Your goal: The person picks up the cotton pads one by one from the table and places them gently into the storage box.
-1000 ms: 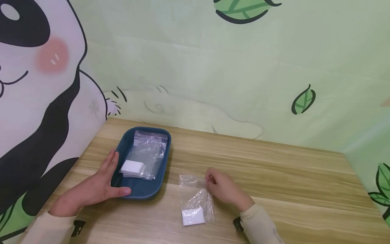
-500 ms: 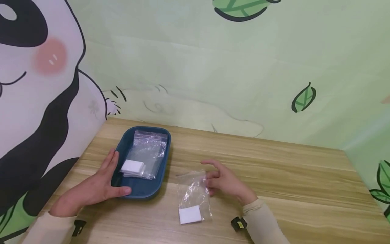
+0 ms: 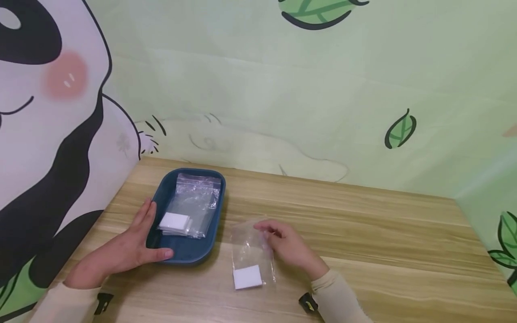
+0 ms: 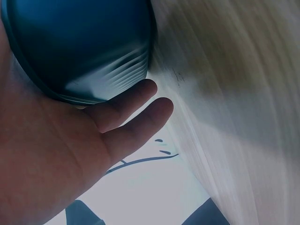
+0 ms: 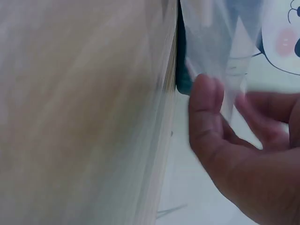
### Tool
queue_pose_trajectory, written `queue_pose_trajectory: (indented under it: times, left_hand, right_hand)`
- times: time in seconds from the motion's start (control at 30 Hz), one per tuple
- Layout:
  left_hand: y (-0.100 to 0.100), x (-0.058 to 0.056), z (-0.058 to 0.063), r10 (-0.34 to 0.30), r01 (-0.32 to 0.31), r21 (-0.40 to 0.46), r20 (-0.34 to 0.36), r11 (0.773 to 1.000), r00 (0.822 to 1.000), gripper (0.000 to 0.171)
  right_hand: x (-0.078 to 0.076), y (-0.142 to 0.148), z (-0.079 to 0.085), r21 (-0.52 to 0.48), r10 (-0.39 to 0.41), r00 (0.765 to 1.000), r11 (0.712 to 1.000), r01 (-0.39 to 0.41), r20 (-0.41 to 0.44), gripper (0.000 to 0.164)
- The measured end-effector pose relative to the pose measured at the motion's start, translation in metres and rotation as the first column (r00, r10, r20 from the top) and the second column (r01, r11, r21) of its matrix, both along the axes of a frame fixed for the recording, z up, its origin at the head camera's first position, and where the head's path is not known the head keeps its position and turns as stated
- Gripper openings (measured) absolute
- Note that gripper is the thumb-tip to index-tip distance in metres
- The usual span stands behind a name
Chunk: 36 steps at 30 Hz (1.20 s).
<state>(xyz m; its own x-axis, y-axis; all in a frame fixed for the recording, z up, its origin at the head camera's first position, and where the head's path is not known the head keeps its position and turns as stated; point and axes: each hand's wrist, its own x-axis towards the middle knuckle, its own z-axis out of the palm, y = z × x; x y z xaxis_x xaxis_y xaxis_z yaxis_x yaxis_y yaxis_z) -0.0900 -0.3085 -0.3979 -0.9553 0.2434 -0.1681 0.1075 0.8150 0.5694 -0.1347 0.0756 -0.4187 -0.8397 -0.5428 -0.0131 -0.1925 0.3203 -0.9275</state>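
A dark blue tray (image 3: pixel 220 215) stands on the table, holding clear zip bags (image 3: pixel 198 202) and a small stack of white cards (image 3: pixel 174 221) that seem to lie inside them. My left hand (image 3: pixel 127 246) rests against its left side, fingers straight along the outer wall and thumb over the near rim. In the left wrist view, two fingers (image 4: pixel 136 126) reach past the tray's underside. To the right of the tray, my right hand (image 3: pixel 292 246) pinches the upper part of another clear zip bag (image 3: pixel 246 246). A white card (image 3: pixel 247 277) shows in its lower end.
The wooden table (image 3: pixel 363 233) runs to a pale green wall sheet (image 3: pixel 258 89) at the back. A large printed panda (image 3: pixel 101 134) covers the sheet on the left.
The bag with the white card has shifted slightly left and away from me. My right hand's fingers opened beside it, then closed on its top. My left hand has stayed put.
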Motion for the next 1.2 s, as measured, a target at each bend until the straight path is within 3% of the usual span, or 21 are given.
queue_pose_trajectory:
  times: [0.2, 0.27, 0.43, 0.63, 0.87, 1.07, 1.2]
  left_hand:
    - [0.0, -0.001, -0.001, -0.006, 0.006, -0.009, 0.0, 1.0, 1.0, 0.128]
    - [0.0, -0.001, -0.001, -0.004, 0.004, -0.012, 0.002, 1.0, 1.0, 0.128]
    - [0.0, 0.0, -0.001, 0.0, 0.0, -0.012, 0.005, 1.0, 1.0, 0.128]
    - [0.0, -0.001, -0.001, -0.002, 0.002, -0.007, 0.007, 1.0, 1.0, 0.128]
    - [-0.001, -0.001, -0.001, -0.008, 0.008, -0.005, -0.003, 1.0, 1.0, 0.127]
    - [-0.001, -0.001, -0.001, -0.007, 0.007, 0.002, -0.001, 1.0, 1.0, 0.127]
    - [-0.001, -0.001, -0.001, -0.006, 0.006, -0.006, 0.002, 1.0, 1.0, 0.127]
  right_hand:
    - [0.001, 0.002, -0.002, 0.104, 0.164, 0.985, 0.982, -0.159, -0.046, 0.028]
    - [0.001, 0.001, -0.003, 0.11, 0.158, 0.987, 0.982, -0.153, -0.037, 0.029]
    - [0.003, -0.002, -0.001, 0.079, 0.042, 0.999, 0.996, -0.044, 0.025, 0.032]
    - [0.003, 0.0, 0.0, 0.166, 0.143, 0.989, 0.977, -0.134, -0.04, 0.033]
    - [0.001, 0.001, 0.002, 0.176, -0.002, 0.997, 0.984, 0.015, -0.072, 0.037]
    - [-0.004, 0.005, 0.012, 0.064, -0.058, 0.995, 0.996, 0.063, -0.079, 0.036]
    - [-0.007, 0.005, 0.019, -0.002, -0.119, 0.992, 0.993, 0.119, -0.03, 0.035]
